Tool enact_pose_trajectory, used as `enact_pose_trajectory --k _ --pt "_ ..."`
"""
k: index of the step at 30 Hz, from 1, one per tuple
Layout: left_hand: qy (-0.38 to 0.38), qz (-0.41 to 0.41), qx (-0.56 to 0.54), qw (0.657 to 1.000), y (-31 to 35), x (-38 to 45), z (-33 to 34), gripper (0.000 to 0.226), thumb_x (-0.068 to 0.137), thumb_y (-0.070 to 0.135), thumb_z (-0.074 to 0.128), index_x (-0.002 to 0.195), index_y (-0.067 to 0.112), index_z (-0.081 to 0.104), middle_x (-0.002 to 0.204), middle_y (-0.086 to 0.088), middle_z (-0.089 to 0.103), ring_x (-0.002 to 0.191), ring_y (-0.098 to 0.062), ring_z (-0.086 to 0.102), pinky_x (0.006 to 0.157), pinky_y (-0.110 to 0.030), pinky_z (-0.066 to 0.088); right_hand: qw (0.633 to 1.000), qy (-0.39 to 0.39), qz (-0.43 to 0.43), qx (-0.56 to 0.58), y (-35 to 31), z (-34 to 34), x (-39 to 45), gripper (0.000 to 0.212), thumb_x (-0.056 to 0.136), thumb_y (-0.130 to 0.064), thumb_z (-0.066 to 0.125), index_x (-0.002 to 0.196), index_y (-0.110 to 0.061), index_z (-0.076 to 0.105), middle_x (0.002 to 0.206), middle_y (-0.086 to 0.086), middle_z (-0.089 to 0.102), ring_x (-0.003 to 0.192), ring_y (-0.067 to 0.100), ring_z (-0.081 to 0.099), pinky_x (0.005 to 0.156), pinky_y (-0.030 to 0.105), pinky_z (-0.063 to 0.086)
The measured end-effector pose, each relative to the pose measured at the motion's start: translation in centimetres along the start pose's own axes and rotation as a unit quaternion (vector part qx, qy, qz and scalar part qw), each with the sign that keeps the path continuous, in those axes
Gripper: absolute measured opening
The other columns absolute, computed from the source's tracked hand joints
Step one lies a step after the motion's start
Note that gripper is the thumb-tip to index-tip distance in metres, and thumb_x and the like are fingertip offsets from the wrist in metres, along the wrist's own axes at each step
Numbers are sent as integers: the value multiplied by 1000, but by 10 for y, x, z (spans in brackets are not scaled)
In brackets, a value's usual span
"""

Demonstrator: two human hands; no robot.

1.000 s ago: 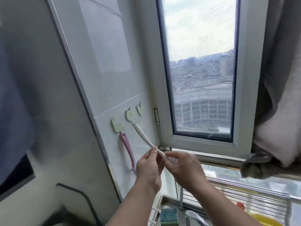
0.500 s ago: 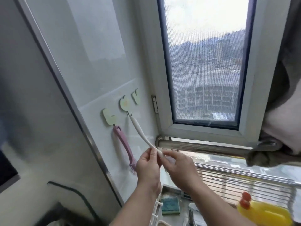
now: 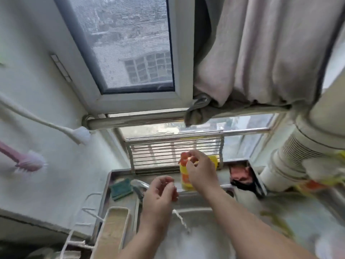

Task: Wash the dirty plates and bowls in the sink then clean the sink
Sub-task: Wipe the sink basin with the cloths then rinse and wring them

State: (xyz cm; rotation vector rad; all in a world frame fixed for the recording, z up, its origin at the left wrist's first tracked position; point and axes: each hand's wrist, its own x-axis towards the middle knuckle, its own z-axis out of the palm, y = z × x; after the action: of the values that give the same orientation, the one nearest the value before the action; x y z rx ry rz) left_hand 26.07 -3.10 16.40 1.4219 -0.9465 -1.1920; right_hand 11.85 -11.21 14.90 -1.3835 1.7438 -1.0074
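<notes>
Shiny metal sink point(image 3: 196, 217) and rack point(image 3: 175, 150); glossy plastic bottle point(image 3: 184, 176); matt cloth curtain point(image 3: 261, 53); bristly plastic brushes point(image 3: 29, 162).

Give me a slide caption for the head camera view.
Right hand reaches the yellow soap bottle behind the sink; water runs from the faucet.

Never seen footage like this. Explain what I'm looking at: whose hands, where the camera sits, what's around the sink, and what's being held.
No machine here: a person wears one wide-angle camera on the head, looking down at their own bare hands, so straight lines bend. The left hand hovers over the steel sink, fingers loosely curled, holding nothing, with water running below it from the faucet. The right hand is at the red top of a yellow dish soap bottle on the sink's back ledge; whether it grips is blurred. A green sponge lies left of the faucet. On the left wall hang a white brush and a pink brush. Behind are a window and a wire rack.
</notes>
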Motion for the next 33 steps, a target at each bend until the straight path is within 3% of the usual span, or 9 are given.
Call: enact_pose_trajectory --k 4,10,17,20,22,25,29,31,33 --pt "-35 -70 15 997 -7 30 61 37 95 -4 61 115 26 66 107 -4 70 96 -21 70 82 -37 59 995 41 30 -81 49 -45 22 34 93 -12 60 120 -29 71 112 -1 61 100 19 61 94 40 54" --pt "23 -188 14 982 -42 90 106 78 93 -7 51 159 27 27 114 -2 60 96 -20 63 69 -33 48 974 -138 57 -172 83 -55 54 71 96 -35 68 158 -38 34 154 7 42 137 29 49 115 48 43" --pt "28 -138 114 984 -66 83 126 27 104 15 58 130 23 55 110 -3 62 104 -22 60 74 -32 40 986 -142 52 -77 116 -75 28 30 98 -34 73 124 -24 62 118 -1 57 110 21 59 96 32 45" --pt "4 -84 131 988 -62 48 154 31 104 16 59 130 32 58 114 -5 62 89 -10 58 70 -25 42 992 -107 63 -27 139 -120 6 23 97 -36 75 114 -28 62 110 -2 63 97 15 61 92 35 51" --pt "-41 -62 113 991 -64 22 177 41 102 13 62 132 42 60 125 -12 58 87 -14 63 66 -19 46 994 -86 70 -16 152 -160 -12 19 96 -40 75 105 -30 62 99 -5 66 90 14 64 85 39 55" --pt "-129 -69 81 986 -67 -17 220 57 100 9 62 124 60 56 128 -14 58 96 -22 66 75 -28 53 992 -42 118 -15 173 -222 -38 23 90 -50 78 95 -33 63 85 -7 68 78 9 66 70 33 57" --pt "-187 -89 100 973 -78 -71 277 64 90 14 63 131 62 50 125 -14 62 94 -28 70 73 -37 60 986 7 163 -41 199 -293 -70 50 65 -71 83 96 -36 67 104 -9 74 96 14 71 91 45 58" --pt "-211 -92 122 966 -80 -92 299 63 85 26 60 133 65 48 129 -12 62 98 -28 70 84 -48 63 982 27 180 -54 202 -326 -88 39 69 -55 90 92 -31 69 111 -4 74 102 19 70 93 44 57" --pt "-245 -64 125 959 -76 -113 321 60 87 30 61 140 56 49 137 -4 57 110 -11 64 101 -45 57 978 70 193 -34 206 -357 -106 35 72 -42 93 93 -25 71 117 -6 73 102 19 69 92 41 56"
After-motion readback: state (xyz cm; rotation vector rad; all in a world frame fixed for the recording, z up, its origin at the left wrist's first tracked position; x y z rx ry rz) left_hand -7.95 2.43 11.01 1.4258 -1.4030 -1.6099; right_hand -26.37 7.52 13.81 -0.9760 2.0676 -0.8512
